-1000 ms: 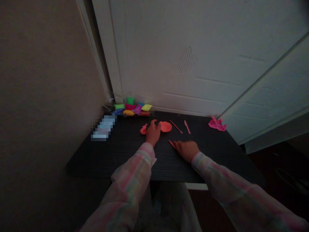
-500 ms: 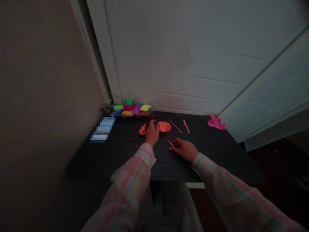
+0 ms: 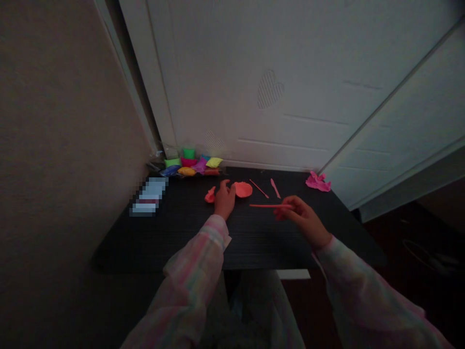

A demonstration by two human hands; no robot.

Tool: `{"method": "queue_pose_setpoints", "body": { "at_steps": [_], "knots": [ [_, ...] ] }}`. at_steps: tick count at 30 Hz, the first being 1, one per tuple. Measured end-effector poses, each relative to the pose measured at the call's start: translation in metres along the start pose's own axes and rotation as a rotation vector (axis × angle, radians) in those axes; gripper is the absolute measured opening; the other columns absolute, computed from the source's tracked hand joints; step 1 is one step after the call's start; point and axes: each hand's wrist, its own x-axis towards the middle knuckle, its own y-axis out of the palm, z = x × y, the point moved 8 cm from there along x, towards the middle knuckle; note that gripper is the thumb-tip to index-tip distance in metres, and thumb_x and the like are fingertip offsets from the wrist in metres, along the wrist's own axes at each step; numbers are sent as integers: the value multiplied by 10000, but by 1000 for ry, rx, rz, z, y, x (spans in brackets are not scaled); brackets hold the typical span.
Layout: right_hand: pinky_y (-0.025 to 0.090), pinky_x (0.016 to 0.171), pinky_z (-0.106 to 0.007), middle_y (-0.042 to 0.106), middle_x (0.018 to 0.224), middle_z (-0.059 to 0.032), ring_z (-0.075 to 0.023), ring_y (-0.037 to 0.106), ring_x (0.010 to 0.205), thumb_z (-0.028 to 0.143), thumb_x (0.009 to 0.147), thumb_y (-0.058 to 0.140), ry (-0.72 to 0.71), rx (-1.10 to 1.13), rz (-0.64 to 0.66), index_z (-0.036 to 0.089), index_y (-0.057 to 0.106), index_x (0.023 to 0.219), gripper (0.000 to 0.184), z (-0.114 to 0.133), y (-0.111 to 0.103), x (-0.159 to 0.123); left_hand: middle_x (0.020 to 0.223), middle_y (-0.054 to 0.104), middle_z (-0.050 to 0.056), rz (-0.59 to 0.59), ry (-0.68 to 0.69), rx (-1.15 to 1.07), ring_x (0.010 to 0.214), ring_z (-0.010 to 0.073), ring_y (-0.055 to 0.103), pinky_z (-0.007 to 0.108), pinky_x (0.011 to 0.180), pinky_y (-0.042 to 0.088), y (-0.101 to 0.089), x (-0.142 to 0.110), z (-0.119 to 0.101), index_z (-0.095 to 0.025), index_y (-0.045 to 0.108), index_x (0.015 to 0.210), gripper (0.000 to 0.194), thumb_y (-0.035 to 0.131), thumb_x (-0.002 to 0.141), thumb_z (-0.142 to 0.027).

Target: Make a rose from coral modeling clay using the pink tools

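My right hand (image 3: 303, 220) is closed in a pinch around a thin pink clay modelling tool (image 3: 263, 206), raised level and pointing left. My left hand (image 3: 225, 199) rests on the table with its fingers loosely apart, its thumb side at the edge of a flattened orange-pink clay disc (image 3: 243, 190). Just left of that hand lies a small torn lump of the same clay (image 3: 209, 195). Beyond the held tool lie a slim pink stick tool (image 3: 259, 188) and a pink plastic knife (image 3: 275, 188).
Several coloured clay packets (image 3: 187, 171) in clear wrapping sit at the back left of the black table (image 3: 174, 237). A blurred-out pale rectangle (image 3: 149, 196) lies at the left. Crumpled pink material (image 3: 318, 182) is at the back right. A white panel (image 3: 232, 97) stands behind.
My right hand has lifted the modelling tool off the table, moving right and turning it level. My left hand stays beside the clay disc. The whole view has shifted slightly.
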Motion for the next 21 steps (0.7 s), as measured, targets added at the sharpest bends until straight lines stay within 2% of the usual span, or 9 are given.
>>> {"method": "queue_pose_setpoints", "body": {
  "at_steps": [2,6,8,10,14,17,19,21],
  "knots": [
    [413,626,-272,587,701,-3,-123,546,660,334,688,485,87,-69,3,195,403,756,175,-22,-4,-13,634,498,-5,-3,0,0,604,118,486,231,563,346,-1,0,0,-161,426,1019,332,366,757,-356],
    [394,588,-268,558,699,-3,-132,521,633,344,690,456,185,-542,-7,189,453,754,167,-52,-19,-37,608,494,-14,1,1,2,594,118,486,231,560,343,-1,0,-1,-164,430,1018,333,372,756,-360],
    [389,587,-260,556,730,-11,-134,515,647,350,689,452,166,-704,-5,182,479,774,190,-52,-27,-43,594,491,-18,4,0,4,590,119,486,232,560,341,-1,0,-2,-162,432,1016,333,375,754,-360],
    [388,598,-244,563,755,-18,-131,518,673,368,706,429,125,-773,-24,178,493,784,215,-47,-33,-44,595,490,-17,3,-4,5,592,120,487,234,563,342,-1,0,-2,-161,434,1015,335,376,753,-361],
    [347,509,-211,559,602,-7,-110,509,550,440,779,282,83,-957,-113,182,500,660,358,-42,-40,-22,597,486,-16,2,-9,12,592,120,487,236,567,344,-2,1,-3,-157,442,1008,334,382,749,-359],
    [290,466,-216,578,565,-22,-118,524,521,450,802,209,72,-1259,-132,184,516,617,446,-44,-29,5,571,472,-24,3,-4,18,573,117,481,233,556,342,-2,1,-3,-154,436,1009,335,373,752,-360],
    [272,465,-221,613,623,-43,-125,545,546,422,813,200,8,-1413,-55,180,545,664,448,-45,-9,20,561,465,-29,3,3,20,562,114,478,230,549,341,-3,0,-4,-154,430,1013,338,364,755,-362],
    [269,474,-226,628,653,-54,-128,557,562,394,817,208,-53,-1454,23,175,564,684,439,-44,13,25,562,464,-29,0,8,21,557,111,476,227,544,342,-4,0,-5,-152,429,1012,339,361,756,-363]
  ]
}}
